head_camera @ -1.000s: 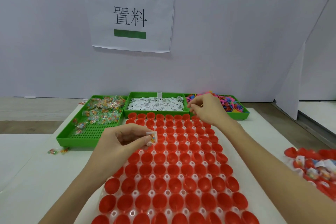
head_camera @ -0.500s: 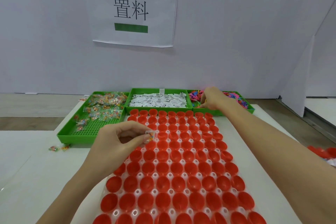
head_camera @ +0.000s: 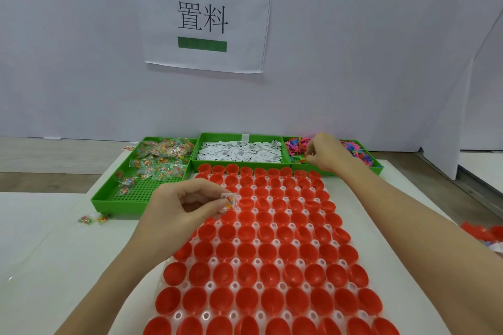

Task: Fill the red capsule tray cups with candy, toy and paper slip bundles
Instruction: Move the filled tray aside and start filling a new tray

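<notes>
The white worktop carries the red capsule tray, whose visible cups are all empty. Behind it stand three green bins: candy, paper slips and toys. The left hand pinches a candy packet with a paper slip above the tray's left side. The right hand has moved deeper into the toy bin than half a second ago, its fingers curled together on toys; whether it grips one cannot be told. The tangled toys could come up several together and scatter.
</notes>
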The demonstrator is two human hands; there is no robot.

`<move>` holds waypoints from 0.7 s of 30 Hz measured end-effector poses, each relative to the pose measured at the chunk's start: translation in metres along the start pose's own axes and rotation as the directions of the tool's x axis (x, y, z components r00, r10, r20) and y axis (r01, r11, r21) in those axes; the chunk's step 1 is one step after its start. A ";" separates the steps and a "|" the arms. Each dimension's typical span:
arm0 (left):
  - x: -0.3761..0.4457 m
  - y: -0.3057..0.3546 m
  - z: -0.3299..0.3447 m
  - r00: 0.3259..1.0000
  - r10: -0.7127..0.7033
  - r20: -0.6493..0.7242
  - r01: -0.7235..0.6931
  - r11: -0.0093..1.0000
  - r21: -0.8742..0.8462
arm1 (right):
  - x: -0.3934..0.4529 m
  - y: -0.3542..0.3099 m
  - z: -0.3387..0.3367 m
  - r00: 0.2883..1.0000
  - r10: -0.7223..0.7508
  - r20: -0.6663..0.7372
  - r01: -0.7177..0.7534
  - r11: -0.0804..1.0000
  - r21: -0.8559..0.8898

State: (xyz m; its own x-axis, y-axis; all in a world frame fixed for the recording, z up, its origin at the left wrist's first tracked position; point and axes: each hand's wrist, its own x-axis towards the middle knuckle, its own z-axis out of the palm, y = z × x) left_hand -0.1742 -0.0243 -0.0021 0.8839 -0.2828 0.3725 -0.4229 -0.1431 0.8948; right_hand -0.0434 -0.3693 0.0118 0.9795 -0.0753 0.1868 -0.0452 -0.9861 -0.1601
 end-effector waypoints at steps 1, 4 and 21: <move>0.000 0.000 0.000 1.000 -0.002 -0.002 0.002 1.000 0.001 | -0.001 0.001 0.000 1.000 -0.005 -0.028 0.005 1.000 -0.001; 0.000 0.001 0.000 1.000 -0.008 -0.003 0.008 1.000 -0.001 | -0.004 0.005 0.002 0.993 0.001 -0.121 0.003 0.999 0.033; -0.002 0.004 0.005 0.992 -0.088 -0.087 0.082 0.994 -0.075 | -0.080 -0.054 -0.021 0.996 0.072 -0.058 0.021 0.437 0.899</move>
State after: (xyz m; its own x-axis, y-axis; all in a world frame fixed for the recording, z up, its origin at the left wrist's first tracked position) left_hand -0.1784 -0.0290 -0.0003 0.9318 -0.1858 0.3118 -0.3327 -0.0942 0.9383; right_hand -0.1235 -0.3136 0.0257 0.9606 -0.1549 0.2306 0.1769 -0.2991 -0.9377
